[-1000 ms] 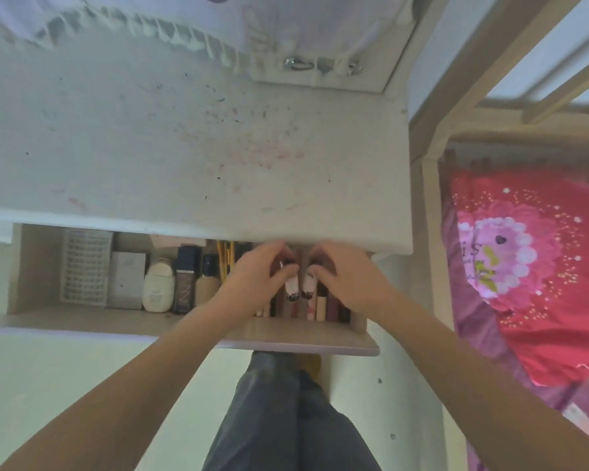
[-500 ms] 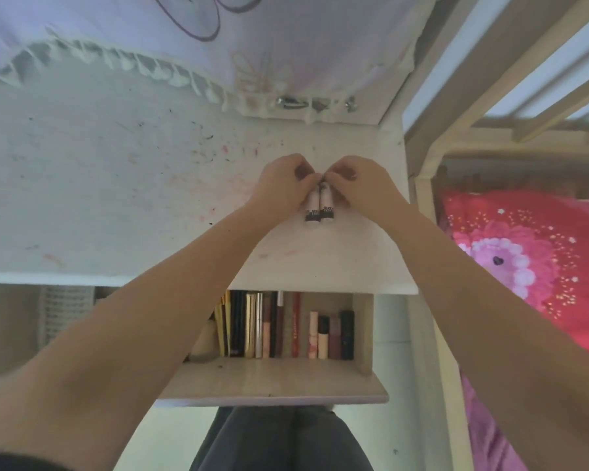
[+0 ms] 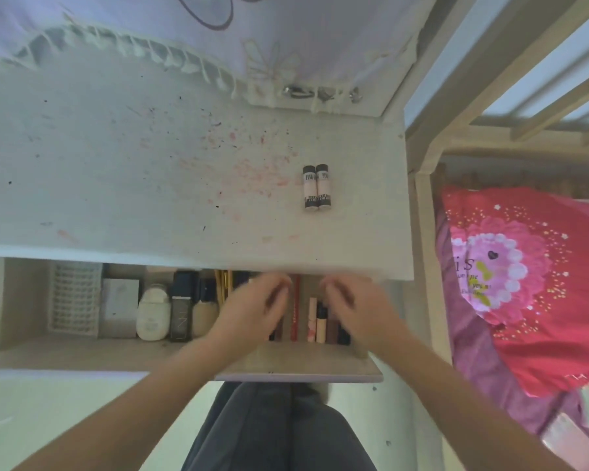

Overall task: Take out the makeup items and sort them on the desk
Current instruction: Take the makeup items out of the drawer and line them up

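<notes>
while two pale tubes already lie side by side and touching on the far right part of the table, i read this as the return reach, the step of going into the open drawer for the next makeup items. most of the job seems still ahead, since the drawer holds a full row: a white basket at the left, a pale box, a white bottle, a dark bottle, then slim sticks at the right.

my left hand and right hand hover side by side over the right end of that row, both smeared by motion. the fingers look loosely curled and apart, and i see nothing held in either, though the blur leaves me unsure.

next i judge the move calls for picking one or two slim sticks cleanly out of a tight row without dragging their neighbours, then setting them on the table beside the tubes.
</notes>
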{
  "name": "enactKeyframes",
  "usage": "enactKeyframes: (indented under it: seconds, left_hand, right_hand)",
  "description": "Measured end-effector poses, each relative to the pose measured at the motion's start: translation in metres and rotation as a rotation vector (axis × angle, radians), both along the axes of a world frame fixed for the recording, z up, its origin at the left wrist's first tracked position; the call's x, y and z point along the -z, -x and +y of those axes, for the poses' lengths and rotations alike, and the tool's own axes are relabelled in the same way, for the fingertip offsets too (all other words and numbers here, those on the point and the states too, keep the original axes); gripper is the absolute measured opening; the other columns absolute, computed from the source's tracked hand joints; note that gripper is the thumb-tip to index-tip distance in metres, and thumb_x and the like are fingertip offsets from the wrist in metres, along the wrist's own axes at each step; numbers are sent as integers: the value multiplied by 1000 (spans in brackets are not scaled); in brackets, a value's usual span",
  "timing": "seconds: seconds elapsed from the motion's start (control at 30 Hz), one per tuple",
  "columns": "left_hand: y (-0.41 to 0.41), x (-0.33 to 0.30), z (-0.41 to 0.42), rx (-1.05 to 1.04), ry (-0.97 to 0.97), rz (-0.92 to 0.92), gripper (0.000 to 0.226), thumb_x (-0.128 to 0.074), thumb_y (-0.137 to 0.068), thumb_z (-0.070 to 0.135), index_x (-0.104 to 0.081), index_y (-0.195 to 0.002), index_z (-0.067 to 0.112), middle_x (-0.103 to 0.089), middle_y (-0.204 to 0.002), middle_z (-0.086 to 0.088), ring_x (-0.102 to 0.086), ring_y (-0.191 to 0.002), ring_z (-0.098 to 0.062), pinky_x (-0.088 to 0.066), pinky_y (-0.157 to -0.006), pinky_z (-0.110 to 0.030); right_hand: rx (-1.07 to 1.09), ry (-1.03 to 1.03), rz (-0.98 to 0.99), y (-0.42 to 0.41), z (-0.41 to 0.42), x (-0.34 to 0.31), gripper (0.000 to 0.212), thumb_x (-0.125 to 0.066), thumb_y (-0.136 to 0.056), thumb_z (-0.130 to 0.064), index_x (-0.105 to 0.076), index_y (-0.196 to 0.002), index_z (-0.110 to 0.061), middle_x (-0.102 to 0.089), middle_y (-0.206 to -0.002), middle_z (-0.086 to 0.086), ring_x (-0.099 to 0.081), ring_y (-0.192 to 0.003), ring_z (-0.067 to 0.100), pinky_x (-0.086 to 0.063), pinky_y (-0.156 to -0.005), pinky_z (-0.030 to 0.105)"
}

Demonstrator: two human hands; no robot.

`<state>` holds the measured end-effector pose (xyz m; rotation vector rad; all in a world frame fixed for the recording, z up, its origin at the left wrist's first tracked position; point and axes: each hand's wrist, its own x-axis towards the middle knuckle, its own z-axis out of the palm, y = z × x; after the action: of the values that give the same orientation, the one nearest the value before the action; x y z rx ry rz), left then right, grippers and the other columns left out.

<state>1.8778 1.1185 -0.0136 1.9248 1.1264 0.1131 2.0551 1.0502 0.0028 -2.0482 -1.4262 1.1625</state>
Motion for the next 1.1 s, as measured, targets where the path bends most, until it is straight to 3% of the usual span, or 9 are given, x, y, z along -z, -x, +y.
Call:
enactKeyframes:
  seconds: [0.07,0.13,0.23,0.47,0.6,0.73,0.83,0.97,1.1]
  left_hand:
    - [4,31,-19,169,67,146,25,-44,-97,21,-55,-119,21,-61,-108,5,-59,-95,-11,-49,-81,-25]
    - [-6,54,-18,177,89,236,41,-42,-97,19,-42,-138,16,-55,-127,-8,-58,-107,-23,-49,-88,-34]
    - [-32,76,-8,89,46,334,53,-41,-96,16,-24,-146,9,-44,-135,-22,-57,-107,-36,-48,-81,-39]
    - [-56,89,-8,125,-74,511,47,-39,-94,9,-30,-141,5,-36,-142,-19,-54,-114,-35,-46,-77,-38]
    - [-48,79,-13,27,-118,423,45,-44,-94,8,-31,-136,8,-54,-121,-19,-61,-93,-32,-40,-63,-31]
    - [-22,48,-27,5,24,181,27,-48,-96,19,-44,-123,14,-65,-109,-8,-62,-93,-22,-51,-79,-33]
    - [-8,6,-22,22,-22,35,29,-53,-95,21,-51,-124,19,-62,-109,7,-59,-98,-10,-49,-90,-28]
    - [-23,-45,41,-219,-122,-197,27,-56,-92,18,-54,-119,20,-63,-90,8,-63,-82,-10,-51,-78,-21]
    - [-58,-41,122,-292,-140,-150,19,-54,-94,20,-56,-113,19,-63,-83,-2,-62,-67,-9,-52,-61,-18]
  right_hand:
    - [-183,141,-128,15,-25,37,22,-44,-98,-21,-59,-113,-16,-62,-100,0,-59,-84,10,-44,-78,24]
    - [-230,221,-241,22,-26,63,33,-43,-98,-23,-50,-129,-15,-54,-121,6,-59,-98,22,-48,-87,33]
    - [-226,285,-372,25,-11,80,38,-58,-91,-19,-47,-127,-12,-47,-128,10,-57,-106,29,-47,-85,34]
    - [-270,247,-473,28,-10,90,48,-65,-85,-14,-45,-128,-9,-48,-127,12,-58,-104,30,-49,-80,35]
    - [-203,117,-357,24,-24,90,23,-56,-90,-15,-46,-111,-16,-65,-99,3,-61,-83,20,-54,-72,34]
    - [-237,16,-266,19,-33,63,6,-45,-97,-22,-40,-94,-21,-62,-93,-3,-55,-82,16,-42,-66,26]
    - [-190,-80,-151,6,-24,22,8,-46,-98,-25,-49,-102,-19,-53,-88,-11,-48,-80,8,-33,-65,16]
    - [17,-257,-74,-30,28,-29,6,-53,-95,-23,-53,-100,-22,-54,-82,-17,-53,-74,-2,-40,-65,7]
    - [185,-289,-115,-64,101,-36,12,-54,-94,-23,-56,-101,-14,-61,-85,-5,-58,-75,9,-39,-64,6]
